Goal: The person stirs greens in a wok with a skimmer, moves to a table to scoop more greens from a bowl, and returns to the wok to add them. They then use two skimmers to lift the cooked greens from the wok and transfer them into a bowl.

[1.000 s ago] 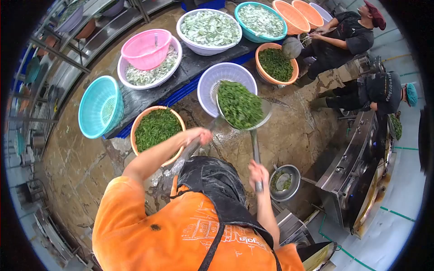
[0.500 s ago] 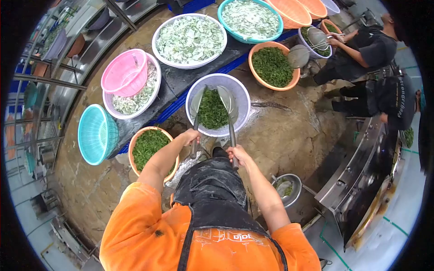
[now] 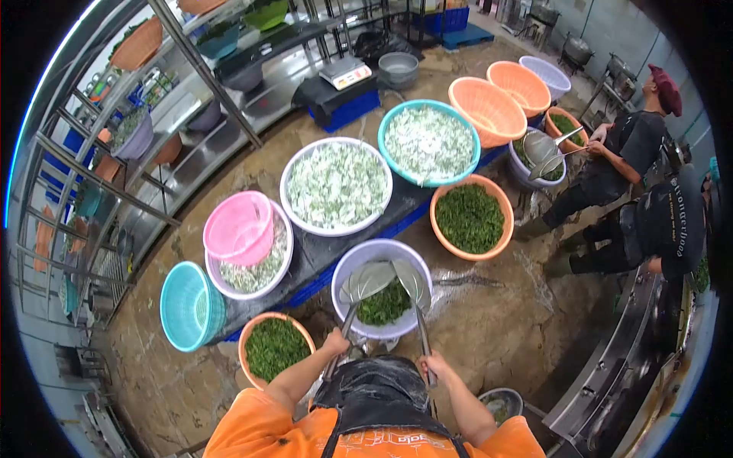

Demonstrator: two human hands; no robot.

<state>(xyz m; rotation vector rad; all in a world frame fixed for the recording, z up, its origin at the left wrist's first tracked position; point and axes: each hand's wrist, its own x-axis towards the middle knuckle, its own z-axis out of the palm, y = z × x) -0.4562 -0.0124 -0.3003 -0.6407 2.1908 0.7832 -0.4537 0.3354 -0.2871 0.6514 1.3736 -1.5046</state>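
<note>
My left hand (image 3: 336, 343) grips the handle of one long-handled skimmer (image 3: 371, 280). In my right hand (image 3: 434, 366) is the handle of a second skimmer (image 3: 412, 281). Both flat, round heads meet over the far half of a purple basket (image 3: 346, 269), partly covering the dark green leaves (image 3: 384, 307) inside. Close to my left forearm stands an orange basket (image 3: 243, 357) of similar leaves.
Basins of pale, white-coated leaves (image 3: 336, 183) stand on a low dark platform beyond. A pink basket (image 3: 238, 227) and a teal basket (image 3: 191, 307) are left. Two people in dark clothes work at right; one holds skimmers (image 3: 546, 153). A metal bowl (image 3: 504, 403) sits lower right.
Both skimmer heads have come together at the far part of the purple basket; before, they were at either side of the leaves. The view has tilted up.
</note>
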